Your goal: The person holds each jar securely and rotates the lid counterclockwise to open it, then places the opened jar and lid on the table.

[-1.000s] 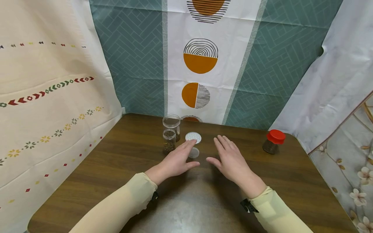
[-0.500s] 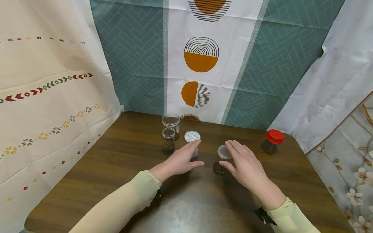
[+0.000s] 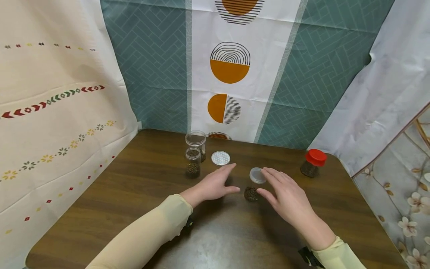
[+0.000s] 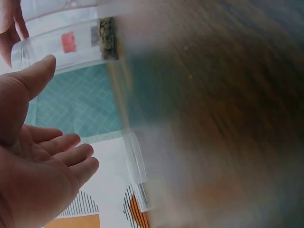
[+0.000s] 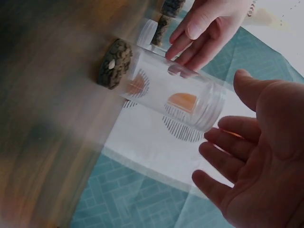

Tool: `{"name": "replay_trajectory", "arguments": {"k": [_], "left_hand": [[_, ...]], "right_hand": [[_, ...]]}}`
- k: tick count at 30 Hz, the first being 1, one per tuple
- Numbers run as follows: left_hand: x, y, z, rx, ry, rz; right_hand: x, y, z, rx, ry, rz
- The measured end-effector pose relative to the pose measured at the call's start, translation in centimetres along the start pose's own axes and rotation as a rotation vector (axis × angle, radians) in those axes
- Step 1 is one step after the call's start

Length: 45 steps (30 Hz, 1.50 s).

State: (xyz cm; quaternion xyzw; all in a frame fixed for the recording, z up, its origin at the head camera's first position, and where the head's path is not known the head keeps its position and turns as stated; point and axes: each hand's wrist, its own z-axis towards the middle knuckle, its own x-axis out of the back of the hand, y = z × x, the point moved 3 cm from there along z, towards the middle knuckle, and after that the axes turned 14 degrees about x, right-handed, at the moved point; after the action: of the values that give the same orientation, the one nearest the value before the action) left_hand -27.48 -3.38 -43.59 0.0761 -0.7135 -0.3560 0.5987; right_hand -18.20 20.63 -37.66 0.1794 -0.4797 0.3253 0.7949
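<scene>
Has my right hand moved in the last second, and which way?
Yes, to the right: in the head view, your right hand is now nearer the red-lidded jar than it was a second ago.

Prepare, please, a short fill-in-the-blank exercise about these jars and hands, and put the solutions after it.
1. In the clear jar between the left hand and right hand, dark pieces lie at the ____.
2. In the head view, the rightmost jar has a ____ top.
3. In that view, two more jars stand on the ____ side of the patterned disc.

Missing words: bottom; red; left.
</scene>
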Motion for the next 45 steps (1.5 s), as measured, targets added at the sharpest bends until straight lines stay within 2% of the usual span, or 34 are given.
{"name": "replay_trajectory", "arguments": {"k": [6, 7, 13, 18, 25, 33, 39, 45], "left_hand": [[-0.3, 0.6, 0.3, -0.017, -0.010, 0.009], [0.2, 1.4, -0.3, 0.001, -0.021, 0.003], [0.0, 1.5, -0.1, 0.021, -0.017, 0.035], [-0.2, 2.1, 0.0, 0.005, -0.027, 0.039], [-1.3, 2.9, 0.4, -0.002, -0.067, 0.056], [-2.7, 3.8, 0.8, -0.003, -0.089, 0.113], [-3.0, 4.5, 1.3, -0.032, -0.084, 0.148], [-3.2, 5.3, 1.9, -0.034, -0.083, 0.173]], "right_hand": [[-0.3, 0.2, -0.6, 0.011, -0.003, 0.014], [-0.4, 0.3, -0.7, 0.012, -0.001, 0.017], [-0.6, 0.9, -1.2, -0.003, 0.007, 0.054], [-0.6, 1.1, -1.6, 0.005, 0.032, 0.061], [-0.6, 1.2, -2.3, 0.019, 0.073, 0.037], [-0.4, 1.3, -3.1, -0.036, 0.082, 0.051], [-0.3, 1.2, -3.2, -0.059, 0.086, 0.060], [-0.1, 1.2, -3.3, -0.079, 0.090, 0.066]]}}
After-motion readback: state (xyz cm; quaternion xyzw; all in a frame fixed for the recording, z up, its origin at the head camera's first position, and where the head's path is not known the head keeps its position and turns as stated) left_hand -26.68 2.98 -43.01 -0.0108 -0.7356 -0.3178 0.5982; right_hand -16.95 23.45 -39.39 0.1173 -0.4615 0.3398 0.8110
